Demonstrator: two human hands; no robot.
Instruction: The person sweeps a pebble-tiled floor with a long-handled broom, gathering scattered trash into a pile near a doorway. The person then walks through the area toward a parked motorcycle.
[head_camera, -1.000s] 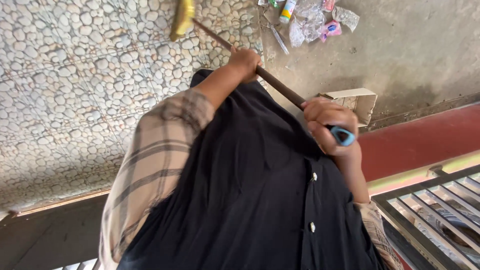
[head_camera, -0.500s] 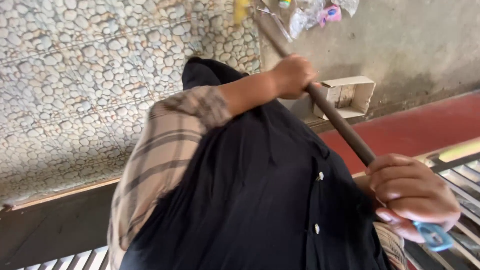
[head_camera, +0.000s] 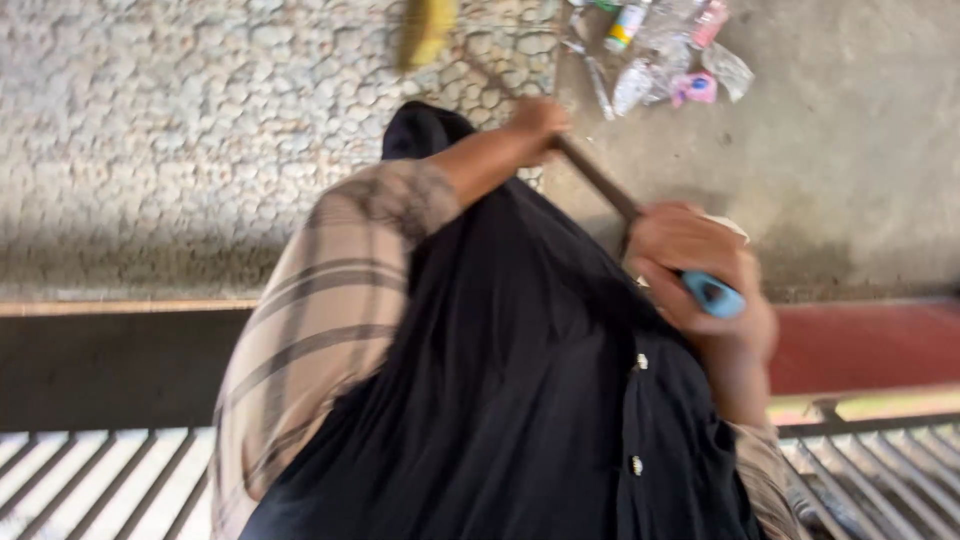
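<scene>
Both my hands are clamped on the broom handle (head_camera: 598, 180), left hand (head_camera: 540, 118) far, right hand (head_camera: 690, 262) near its blue end; short, low strokes should best push its yellow head (head_camera: 425, 32) toward the litter pile (head_camera: 665, 50).

The left hand (head_camera: 540, 118) was closed round the broom handle (head_camera: 598, 180) partway down its length, the forearm bare and stretched out ahead of the body, the plaid sleeve pushed back to the elbow. The right hand (head_camera: 695, 262) was closed round the same handle at its top end, just below the blue cap, knuckles turned outward and the wrist bent upward from a forearm that rose close against the chest. Along the handle, the two hands sat apart, the left farther from the body than the right.
</scene>
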